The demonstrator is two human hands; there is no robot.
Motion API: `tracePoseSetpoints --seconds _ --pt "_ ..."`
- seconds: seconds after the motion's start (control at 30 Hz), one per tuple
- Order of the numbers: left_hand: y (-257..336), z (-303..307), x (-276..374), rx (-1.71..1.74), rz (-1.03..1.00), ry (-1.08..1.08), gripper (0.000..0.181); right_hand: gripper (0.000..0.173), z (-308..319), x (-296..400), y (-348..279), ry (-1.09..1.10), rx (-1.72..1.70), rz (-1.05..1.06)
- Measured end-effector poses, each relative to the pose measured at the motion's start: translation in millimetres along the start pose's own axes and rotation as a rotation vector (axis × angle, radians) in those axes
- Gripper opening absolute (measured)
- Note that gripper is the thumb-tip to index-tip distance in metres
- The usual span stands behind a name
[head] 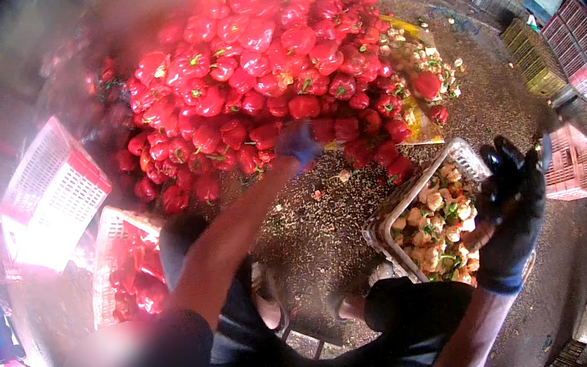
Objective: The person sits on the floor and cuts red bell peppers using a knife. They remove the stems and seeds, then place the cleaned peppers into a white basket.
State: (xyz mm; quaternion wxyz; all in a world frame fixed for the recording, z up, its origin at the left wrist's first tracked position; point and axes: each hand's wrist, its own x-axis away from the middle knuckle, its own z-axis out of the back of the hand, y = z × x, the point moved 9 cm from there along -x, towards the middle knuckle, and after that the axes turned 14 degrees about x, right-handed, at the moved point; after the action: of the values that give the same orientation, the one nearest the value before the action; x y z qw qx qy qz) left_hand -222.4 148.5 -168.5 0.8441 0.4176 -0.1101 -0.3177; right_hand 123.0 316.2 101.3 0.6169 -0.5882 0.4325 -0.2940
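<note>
A large heap of red bell peppers [254,65] lies on the ground in front of me. My left hand [299,143], in a blue glove and blurred, reaches to the heap's near edge among the peppers; whether it grips one I cannot tell. My right hand [514,192], in a black glove, is raised over the right side of a dirty white plastic crate [381,227] filled with pepper cores and stems [434,225]. A small blade seems to stick up beside its fingers, but its grip is unclear. At my left, a pink crate [100,267] holds red pepper pieces [139,284].
A pink and white crate [59,199] stands tilted at the left, in strong glare. Scattered cores lie on a yellow sheet [422,115] beside the heap. Stacked yellow crates [535,59] and red crates [577,42] stand at the right. Seeds cover the floor [312,237] between my feet.
</note>
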Motion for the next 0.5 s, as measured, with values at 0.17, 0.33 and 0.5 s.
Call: tracePoseSetpoints --seconds 0.17,0.33,0.5 --pt "-102 29 -34 -0.425 0.065 -0.019 0.059 0.057 18 -1 15 -0.013 0.105 -0.125" --pt "-148 23 -38 -0.508 0.099 -0.079 0.061 0.063 4 -1 20 0.079 0.121 -0.184" --pt "-162 38 -26 -0.326 0.055 -0.041 0.065 0.063 -23 7 28 0.077 0.168 -0.251"
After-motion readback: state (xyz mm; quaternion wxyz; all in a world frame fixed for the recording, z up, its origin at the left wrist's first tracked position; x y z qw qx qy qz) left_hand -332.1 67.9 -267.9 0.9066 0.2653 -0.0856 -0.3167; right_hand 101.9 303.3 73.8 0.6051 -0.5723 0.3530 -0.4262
